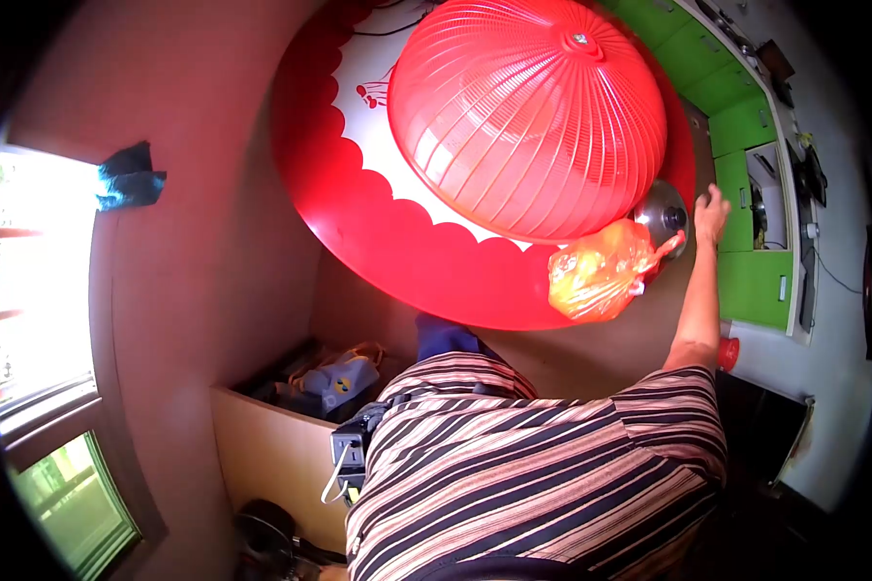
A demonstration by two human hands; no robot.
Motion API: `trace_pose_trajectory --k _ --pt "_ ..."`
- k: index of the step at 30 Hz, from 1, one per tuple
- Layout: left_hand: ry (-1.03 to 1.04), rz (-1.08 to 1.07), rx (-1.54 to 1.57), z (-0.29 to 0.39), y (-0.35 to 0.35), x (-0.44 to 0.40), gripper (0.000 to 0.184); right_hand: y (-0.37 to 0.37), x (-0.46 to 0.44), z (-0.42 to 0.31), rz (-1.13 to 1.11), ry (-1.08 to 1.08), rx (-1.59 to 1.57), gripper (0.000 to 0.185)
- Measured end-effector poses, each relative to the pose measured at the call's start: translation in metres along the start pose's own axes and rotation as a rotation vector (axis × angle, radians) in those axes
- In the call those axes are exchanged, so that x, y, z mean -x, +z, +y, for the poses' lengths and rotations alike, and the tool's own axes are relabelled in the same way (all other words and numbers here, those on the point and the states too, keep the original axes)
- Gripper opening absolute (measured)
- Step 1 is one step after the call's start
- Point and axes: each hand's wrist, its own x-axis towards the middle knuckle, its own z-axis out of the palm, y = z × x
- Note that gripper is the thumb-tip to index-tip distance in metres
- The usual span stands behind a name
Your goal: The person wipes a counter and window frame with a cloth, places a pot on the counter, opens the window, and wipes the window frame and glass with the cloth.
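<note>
Clock positions are read about the red cover (528, 126), which stands domed over the tabletop (426, 276). The lid (655, 205) lies at 4 o'clock and the orange bag (599, 273) at 5, both outside the cover's rim. Stage of work: the cover appears fully lowered; what remains cannot be judged from this view. The right arm extends nearly straight from the striped sleeve (673, 407) toward 1 o'clock; the right hand (711, 213) is just beside the lid, fingers bent. Whether its grip has hold of anything cannot be told. The left hand is not visible.
</note>
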Motion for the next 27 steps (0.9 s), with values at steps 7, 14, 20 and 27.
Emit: trace_pose_trajectory --k 7,14,20,27 --pt "0.021 0.118 -0.024 0.016 -0.005 0.037 0.042 0.117 0.012 0.036 -0.536 0.183 0.008 0.078" --pt "0.050 0.043 0.052 0.010 0.001 0.037 0.055 0.106 0.012 0.065 -0.391 0.102 -0.232 0.067" --pt "-0.047 -0.209 0.113 -0.025 0.008 0.051 0.051 0.063 -0.034 0.105 -0.076 0.242 -0.528 0.039" --pt "0.153 -0.527 0.125 0.025 0.035 0.195 0.022 -0.174 0.012 -0.220 0.201 -0.532 -1.086 0.042"
